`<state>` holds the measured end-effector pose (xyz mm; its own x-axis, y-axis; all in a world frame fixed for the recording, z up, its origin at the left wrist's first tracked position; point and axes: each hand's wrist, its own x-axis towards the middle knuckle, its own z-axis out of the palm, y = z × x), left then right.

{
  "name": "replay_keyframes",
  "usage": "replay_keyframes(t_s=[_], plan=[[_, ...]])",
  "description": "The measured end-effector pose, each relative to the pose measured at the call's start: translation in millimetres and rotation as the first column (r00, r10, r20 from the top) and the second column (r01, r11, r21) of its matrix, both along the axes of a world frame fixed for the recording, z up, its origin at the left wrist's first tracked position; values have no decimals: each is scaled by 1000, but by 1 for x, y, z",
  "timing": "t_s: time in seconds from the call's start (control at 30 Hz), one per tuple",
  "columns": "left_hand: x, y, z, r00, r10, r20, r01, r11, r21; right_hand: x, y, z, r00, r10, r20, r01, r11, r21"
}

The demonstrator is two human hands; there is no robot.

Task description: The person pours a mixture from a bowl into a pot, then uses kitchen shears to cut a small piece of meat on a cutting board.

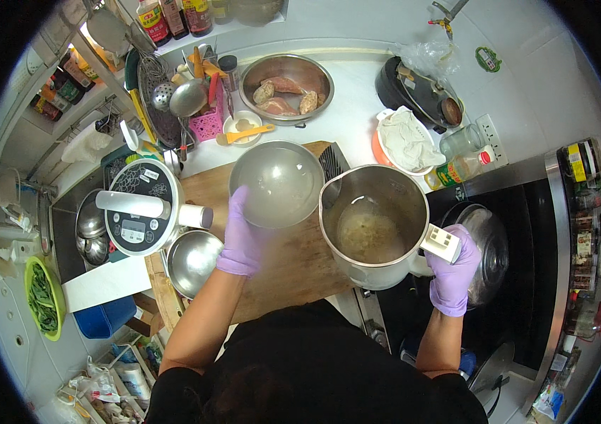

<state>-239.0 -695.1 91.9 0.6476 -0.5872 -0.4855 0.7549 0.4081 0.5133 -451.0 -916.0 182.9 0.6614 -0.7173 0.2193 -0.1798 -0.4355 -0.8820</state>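
Observation:
Both my hands wear thin purple gloves. My left hand (pixel 242 230) is at the near left rim of a metal bowl (pixel 279 183) holding cloudy liquid, above a wooden cutting board (pixel 300 265); its thumb lies along the rim and the fingers are hidden beneath. My right hand (pixel 454 267) grips the pale handle (pixel 440 244) of a soy milk maker's metal jug (pixel 380 275). Some liquid with pale, foamy matter sits low in the jug. The machine's head (pixel 144 206), with a control panel, lies to the left beside a small steel bowl (pixel 194 262).
Behind the board stand a steel bowl of raw meat (pixel 287 61), a small dish with an orange-handled brush (pixel 247 133) and a utensil holder (pixel 207 124). A cloth-covered colander (pixel 409 140) and an oil bottle (pixel 459 169) are right. A lidded pan (pixel 486 249) sits on the dark hob.

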Motion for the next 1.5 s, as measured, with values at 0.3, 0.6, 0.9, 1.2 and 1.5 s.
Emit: replay_keyframes(t_s=[0.3, 0.6, 0.9, 1.2, 1.5], plan=[[-1, 3, 6, 985, -161, 67, 155, 984, 88, -8, -4, -2, 1000, -5, 14, 6, 998, -69], [-5, 0, 19, 988, -148, -38, 151, 982, 111, -10, -5, -1, 998, -41, -41, 37, 995, -91], [-4, -5, 13, 962, 90, 257, -104, 994, 42, -8, -2, -3, 1000, -12, -13, 12, 998, -59], [-8, -28, 57, 814, 193, 549, -213, 977, -27, 0, 4, -6, 999, 10, 46, -9, 1000, -26], [-16, -54, 66, 517, 123, 847, -315, 948, 54, 6, 9, -5, 996, 31, 80, -32, 999, 13]])
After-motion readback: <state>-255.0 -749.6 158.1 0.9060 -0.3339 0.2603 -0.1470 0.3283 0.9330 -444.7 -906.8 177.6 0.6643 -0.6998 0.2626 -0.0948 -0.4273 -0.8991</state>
